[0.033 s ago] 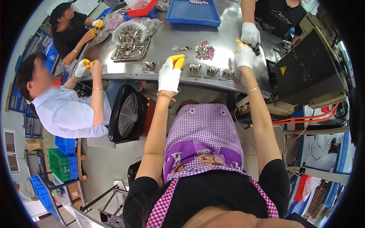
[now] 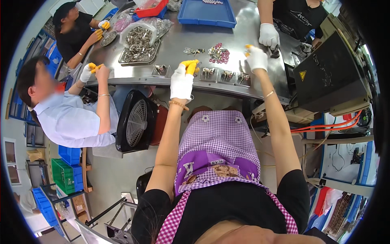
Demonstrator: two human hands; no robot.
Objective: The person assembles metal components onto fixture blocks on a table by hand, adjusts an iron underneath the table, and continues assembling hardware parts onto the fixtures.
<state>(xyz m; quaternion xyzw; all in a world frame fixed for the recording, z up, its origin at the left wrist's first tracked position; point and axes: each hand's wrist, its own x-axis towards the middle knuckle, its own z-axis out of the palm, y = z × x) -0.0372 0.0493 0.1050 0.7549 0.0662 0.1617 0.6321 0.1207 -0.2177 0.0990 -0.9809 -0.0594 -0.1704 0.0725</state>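
My left hand (image 2: 183, 80), in a white glove with yellow fingertips, is above the table's front edge. Its thumb and fingers close on a small grey metal part (image 2: 197, 70), mostly hidden. To its right, my right hand (image 2: 256, 59) wears a similar glove; the yellow fingertips are slightly apart, with nothing visible between them. Between my hands lies a pile of small metal parts with dark pink rings (image 2: 219, 54), with a few loose metal pieces (image 2: 193, 51) beside it. Small square trays of metal fittings (image 2: 226, 76) line the near edge.
Left of my hands stand another small tray (image 2: 161, 71) and a metal tray heaped with parts (image 2: 140, 44). A blue tray (image 2: 206, 18) lies at the back. A co-worker's gloved hand (image 2: 268, 35) is just beyond my right hand, near a black machine box (image 2: 325, 71).
My right hand has shifted left and slightly away from me, apart from the co-worker's hand. My left hand has moved slightly right, still closed. The co-worker's hand has barely shifted.
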